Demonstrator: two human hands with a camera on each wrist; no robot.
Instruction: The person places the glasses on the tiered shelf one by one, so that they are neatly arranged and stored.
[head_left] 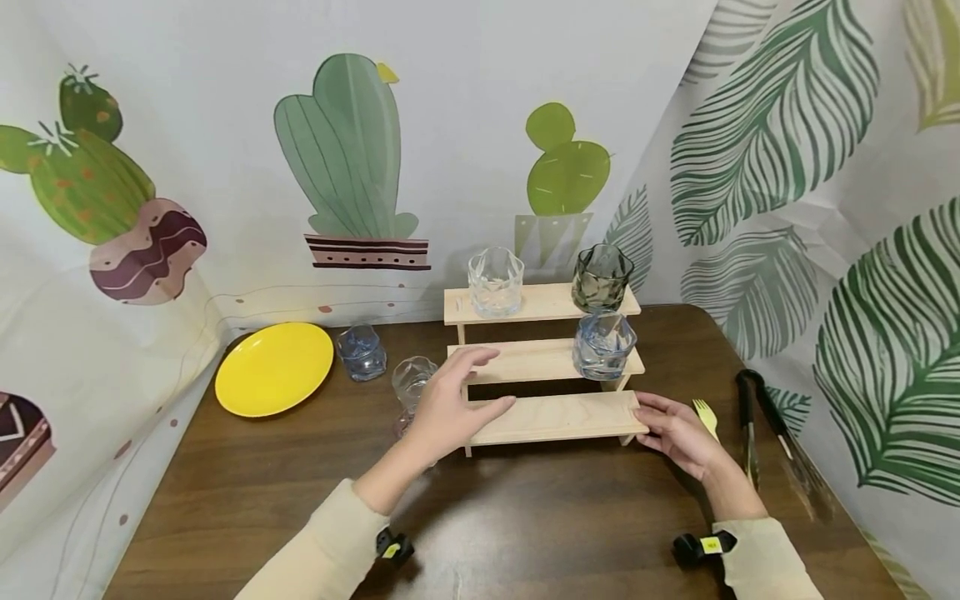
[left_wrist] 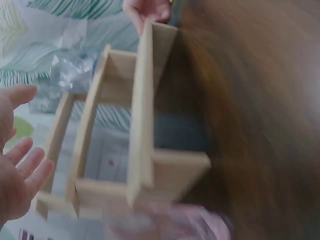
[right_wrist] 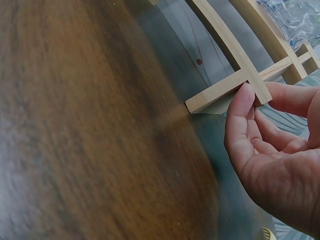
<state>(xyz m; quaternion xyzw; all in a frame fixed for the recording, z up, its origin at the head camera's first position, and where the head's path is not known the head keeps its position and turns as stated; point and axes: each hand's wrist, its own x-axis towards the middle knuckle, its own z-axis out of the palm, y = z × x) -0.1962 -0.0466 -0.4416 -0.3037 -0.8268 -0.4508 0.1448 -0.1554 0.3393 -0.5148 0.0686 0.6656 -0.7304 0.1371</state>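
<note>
A three-tier wooden shelf (head_left: 555,417) stands on the table. My right hand (head_left: 681,433) pinches the right end of its lowest board between thumb and fingers, as the right wrist view also shows. Over the left end of the tiers my left hand (head_left: 450,400) hovers, thumb and fingers spread, holding nothing. The top tier bears a clear glass (head_left: 496,283) at left and a dark smoky glass (head_left: 602,279) at right. On the middle tier's right sits a light blue glass (head_left: 603,346). Another clear glass (head_left: 411,379) and a pinkish glass (head_left: 402,425) stand on the table, partly hidden by my left hand.
A yellow plate (head_left: 274,369) lies at the table's back left, beside a blue glass (head_left: 362,353). To the right are a yellow-green fork (head_left: 705,417) and black-handled tongs (head_left: 780,429). A patterned cloth (head_left: 465,125) hangs behind the table.
</note>
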